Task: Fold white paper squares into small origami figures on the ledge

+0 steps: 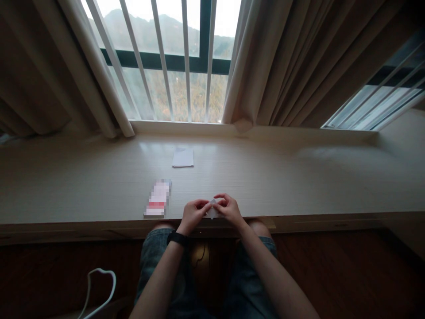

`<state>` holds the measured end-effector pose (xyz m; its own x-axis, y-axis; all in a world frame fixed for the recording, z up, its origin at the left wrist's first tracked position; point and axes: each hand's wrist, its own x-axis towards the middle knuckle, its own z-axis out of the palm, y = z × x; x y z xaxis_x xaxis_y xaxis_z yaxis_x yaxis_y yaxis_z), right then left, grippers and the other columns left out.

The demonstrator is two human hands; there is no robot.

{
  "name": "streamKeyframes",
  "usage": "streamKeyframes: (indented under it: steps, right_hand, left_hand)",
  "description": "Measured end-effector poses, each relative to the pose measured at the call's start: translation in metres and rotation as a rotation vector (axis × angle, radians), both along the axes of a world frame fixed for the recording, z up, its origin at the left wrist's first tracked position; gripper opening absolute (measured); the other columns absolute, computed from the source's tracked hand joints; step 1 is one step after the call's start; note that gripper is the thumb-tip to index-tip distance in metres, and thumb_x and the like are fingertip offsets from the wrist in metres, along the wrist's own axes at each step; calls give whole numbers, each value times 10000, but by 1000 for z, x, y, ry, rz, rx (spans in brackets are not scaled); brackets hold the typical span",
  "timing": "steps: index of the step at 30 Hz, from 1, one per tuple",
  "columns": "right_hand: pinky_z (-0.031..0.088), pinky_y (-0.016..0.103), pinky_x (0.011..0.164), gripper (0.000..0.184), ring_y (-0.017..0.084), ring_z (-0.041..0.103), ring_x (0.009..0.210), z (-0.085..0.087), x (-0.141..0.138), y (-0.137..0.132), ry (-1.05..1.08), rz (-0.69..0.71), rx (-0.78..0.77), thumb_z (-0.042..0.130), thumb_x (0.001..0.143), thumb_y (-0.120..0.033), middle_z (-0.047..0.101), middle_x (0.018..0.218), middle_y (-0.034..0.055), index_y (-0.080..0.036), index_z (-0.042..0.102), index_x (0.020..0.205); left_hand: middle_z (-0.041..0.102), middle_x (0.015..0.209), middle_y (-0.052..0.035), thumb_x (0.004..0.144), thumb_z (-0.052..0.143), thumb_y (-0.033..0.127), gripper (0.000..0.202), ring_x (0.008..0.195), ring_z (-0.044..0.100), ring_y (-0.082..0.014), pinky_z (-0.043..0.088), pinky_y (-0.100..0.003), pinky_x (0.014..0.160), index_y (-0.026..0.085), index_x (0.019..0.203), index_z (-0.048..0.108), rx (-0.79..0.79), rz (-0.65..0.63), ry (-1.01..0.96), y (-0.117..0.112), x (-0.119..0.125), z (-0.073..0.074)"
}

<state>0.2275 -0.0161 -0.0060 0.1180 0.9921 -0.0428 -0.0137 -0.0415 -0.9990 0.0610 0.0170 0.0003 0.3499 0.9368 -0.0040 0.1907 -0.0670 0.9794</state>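
Note:
Between my two hands is a small folded piece of white paper (211,212), held at the front edge of the pale desk. My left hand (193,215), with a black band on its wrist, pinches the paper's left side between thumb and fingers. On the other side my right hand (229,209) grips it the same way, thumb toward the middle and index finger arched over the top. The thumbs come close together near the paper's upper part. How the folds run is too small to make out.
A small stack of white paper sheets (183,158) lies farther back on the desk (282,177). Left of my hands rests a blurred-out flat rectangular object (158,198) with a red band. Curtains (265,62) and a barred window stand behind. A white curved cable-like thing (113,283) is at lower left.

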Motion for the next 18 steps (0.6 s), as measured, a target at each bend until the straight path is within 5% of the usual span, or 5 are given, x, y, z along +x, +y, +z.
streamKeyframes:
  steps: [6,12,18]
  right_hand:
    - [414,217,503,436,121,559,540,-3,1,-1,19,-12,6,738,691,-426,637,666,-34,-206,532,1007]
    - [450,234,545,452,141,592,595,-4,-1,0,-28,46,19,735,694,-407,631,683,-35,-210,535,1048]
    - [377,205,467,493,117,524,495,-1,-3,2,-65,85,-9,760,655,-386,560,574,-79,-209,527,1053]
  left_hand:
    - [735,813,-94,739,713,467,391,703,686,-200,570,-261,542,114,906,736,-126,11,-62,2,0,3]
    - [689,642,-42,719,741,436,461,534,633,-141,518,-218,477,113,1044,688,-91,29,-114,6,-3,0]
    - [668,607,-21,703,752,435,424,511,616,-132,498,-211,488,119,972,666,-96,12,-168,0,-3,8]
